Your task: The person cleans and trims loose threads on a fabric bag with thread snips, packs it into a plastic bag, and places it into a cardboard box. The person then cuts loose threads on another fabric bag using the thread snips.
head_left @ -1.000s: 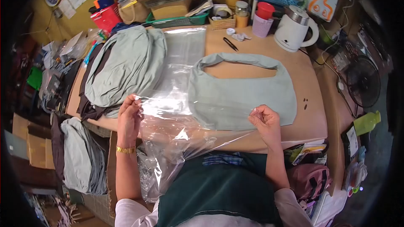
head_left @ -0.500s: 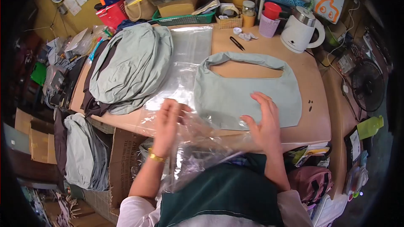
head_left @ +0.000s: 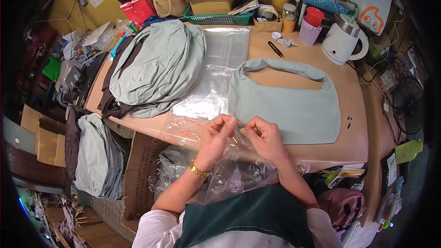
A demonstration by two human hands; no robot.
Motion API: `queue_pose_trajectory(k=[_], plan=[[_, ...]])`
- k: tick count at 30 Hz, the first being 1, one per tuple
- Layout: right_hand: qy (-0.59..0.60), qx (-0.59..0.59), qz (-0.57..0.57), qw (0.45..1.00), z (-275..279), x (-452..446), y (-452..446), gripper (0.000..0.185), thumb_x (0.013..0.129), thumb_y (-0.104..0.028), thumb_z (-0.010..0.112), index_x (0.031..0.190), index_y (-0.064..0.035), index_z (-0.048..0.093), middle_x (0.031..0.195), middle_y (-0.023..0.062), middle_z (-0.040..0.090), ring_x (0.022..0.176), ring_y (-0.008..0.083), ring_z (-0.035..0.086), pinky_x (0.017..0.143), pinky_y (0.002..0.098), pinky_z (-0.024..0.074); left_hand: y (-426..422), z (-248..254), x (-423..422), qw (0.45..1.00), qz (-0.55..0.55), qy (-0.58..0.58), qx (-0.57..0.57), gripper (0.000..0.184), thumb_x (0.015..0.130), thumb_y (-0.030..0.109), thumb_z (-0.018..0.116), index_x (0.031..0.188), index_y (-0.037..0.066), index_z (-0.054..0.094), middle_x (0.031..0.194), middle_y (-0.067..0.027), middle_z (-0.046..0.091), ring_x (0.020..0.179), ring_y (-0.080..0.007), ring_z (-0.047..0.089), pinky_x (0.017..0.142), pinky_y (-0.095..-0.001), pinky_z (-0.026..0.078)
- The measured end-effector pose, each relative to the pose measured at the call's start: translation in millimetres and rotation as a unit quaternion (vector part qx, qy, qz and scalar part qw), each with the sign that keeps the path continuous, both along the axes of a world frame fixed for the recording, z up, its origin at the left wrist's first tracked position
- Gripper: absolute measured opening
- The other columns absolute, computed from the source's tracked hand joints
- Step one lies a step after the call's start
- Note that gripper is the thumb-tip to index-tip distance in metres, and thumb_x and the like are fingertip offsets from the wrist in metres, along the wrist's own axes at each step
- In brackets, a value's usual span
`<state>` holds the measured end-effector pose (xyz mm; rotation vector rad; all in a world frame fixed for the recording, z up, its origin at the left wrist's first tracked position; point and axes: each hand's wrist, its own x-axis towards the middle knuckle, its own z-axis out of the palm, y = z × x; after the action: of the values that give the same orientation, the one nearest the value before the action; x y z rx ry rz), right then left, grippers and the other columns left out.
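Observation:
Both hands meet at the front edge of the table, pinching the edge of a clear plastic bag (head_left: 234,174) that hangs down toward my lap. My left hand (head_left: 219,135) has thumb and fingers pressed together on it, with a gold watch at the wrist. Close beside it, my right hand (head_left: 262,137) pinches the plastic too. Just beyond my hands a pale green fabric shoulder bag (head_left: 289,103) lies flat, its strap loop pointing away from me. To its left, a stack of clear plastic bags (head_left: 225,48) lies flat on the table.
A heap of pale green and dark fabric bags (head_left: 158,64) covers the table's left side. Black snips (head_left: 275,49), a white kettle (head_left: 342,41) and a green basket (head_left: 220,19) stand toward the back. A cardboard box (head_left: 138,179) is below left, a fan (head_left: 406,105) right.
My hands were apart, the right one open over the fabric bag. Now they have come together, pinching the clear plastic bag. The view has shifted slightly.

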<state>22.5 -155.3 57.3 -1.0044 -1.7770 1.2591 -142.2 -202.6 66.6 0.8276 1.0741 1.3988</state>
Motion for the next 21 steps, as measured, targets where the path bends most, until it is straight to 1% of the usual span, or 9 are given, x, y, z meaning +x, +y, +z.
queue_pose_trajectory(k=[5,7,10,13,15,16,17,20,21], plan=[[-0.046,0.017,-0.003,0.999,-2.1,8.4,2.6,0.022,0.089,-0.023,0.069,0.081,-0.0033,0.061,0.053,0.0050,0.047,0.047,0.0132,0.042,0.047,0.0317,0.0357,4.6,-16.4,-14.9,0.996,0.012,-0.086,-0.024,0.031,0.101,0.033,0.052,0.085,0.008,0.061,0.073,0.0028,0.057,0.060,-0.0032,0.047,0.055,-0.0189,0.037],[-0.061,0.293,-0.081,0.951,0.3,-4.6,-2.8,0.018,0.084,-0.021,0.070,0.079,-0.0054,0.062,0.055,0.0073,0.051,0.047,0.0244,0.050,0.051,0.0358,0.0408,7.6,-14.4,7.7,0.998,0.011,-0.023,-0.061,0.037,0.102,0.038,0.048,0.082,0.010,0.060,0.067,0.0067,0.050,0.060,-0.0033,0.043,0.052,-0.0185,0.033],[-0.024,0.442,0.003,0.896,18.4,-30.0,-22.8,0.014,0.080,-0.017,0.069,0.074,-0.0075,0.060,0.058,0.0090,0.055,0.053,0.0322,0.055,0.054,0.0393,0.0442,5.4,-24.6,34.0,0.999,0.014,0.033,0.018,0.035,0.103,0.039,0.047,0.085,0.011,0.059,0.067,0.0083,0.044,0.061,-0.0046,0.041,0.051,-0.0198,0.034],[-0.065,0.401,-0.010,0.914,1.3,-20.9,-6.0,0.014,0.077,-0.013,0.068,0.070,-0.0083,0.058,0.057,0.0092,0.055,0.051,0.0307,0.055,0.053,0.0390,0.0441,9.5,-44.8,39.3,0.994,-0.007,-0.105,0.012,0.032,0.103,0.038,0.047,0.090,0.011,0.060,0.069,0.0066,0.047,0.061,-0.0049,0.043,0.051,-0.0209,0.036],[-0.051,0.395,-0.054,0.916,0.6,-17.5,6.0,0.013,0.075,-0.009,0.066,0.067,-0.0083,0.056,0.055,0.0085,0.052,0.050,0.0307,0.054,0.050,0.0400,0.0426,-1.1,-16.0,36.8,0.967,-0.034,-0.199,-0.153,0.028,0.104,0.033,0.047,0.092,0.011,0.060,0.069,0.0061,0.048,0.059,-0.0043,0.045,0.049,-0.0209,0.038],[-0.052,0.397,-0.066,0.914,-1.0,-17.6,4.4,0.018,0.075,-0.008,0.067,0.063,-0.0080,0.053,0.053,0.0103,0.050,0.049,0.0316,0.053,0.049,0.0411,0.0402,-2.4,-4.6,39.9,0.972,-0.011,-0.163,-0.171,0.027,0.104,0.029,0.045,0.095,0.010,0.060,0.069,0.0057,0.050,0.057,-0.0039,0.047,0.048,-0.0204,0.038],[-0.052,0.398,-0.078,0.913,-3.1,-18.7,0.2,0.024,0.076,-0.008,0.067,0.059,-0.0076,0.050,0.051,0.0121,0.047,0.047,0.0325,0.051,0.047,0.0422,0.0379,-2.8,-9.8,39.4,0.971,-0.008,-0.166,-0.170,0.027,0.104,0.029,0.045,0.095,0.010,0.060,0.069,0.0057,0.050,0.057,-0.0039,0.047,0.048,-0.0204,0.038],[0.002,0.408,-0.025,0.913,7.0,-29.4,-18.4,0.026,0.076,-0.008,0.067,0.058,-0.0067,0.049,0.052,0.0132,0.048,0.047,0.0341,0.050,0.048,0.0433,0.0381,-0.3,-46.3,31.1,0.898,-0.094,-0.420,-0.088,0.029,0.105,0.030,0.043,0.097,0.007,0.060,0.073,0.0039,0.051,0.062,-0.0068,0.050,0.053,-0.0224,0.042],[0.032,0.427,0.000,0.904,11.6,-30.7,-20.1,0.025,0.075,-0.007,0.067,0.058,-0.0062,0.049,0.052,0.0137,0.049,0.047,0.0351,0.049,0.047,0.0438,0.0381,5.6,-62.2,25.9,0.977,-0.117,-0.177,-0.032,0.030,0.105,0.031,0.042,0.096,0.008,0.059,0.079,0.0015,0.055,0.070,-0.0081,0.053,0.060,-0.0248,0.045]])
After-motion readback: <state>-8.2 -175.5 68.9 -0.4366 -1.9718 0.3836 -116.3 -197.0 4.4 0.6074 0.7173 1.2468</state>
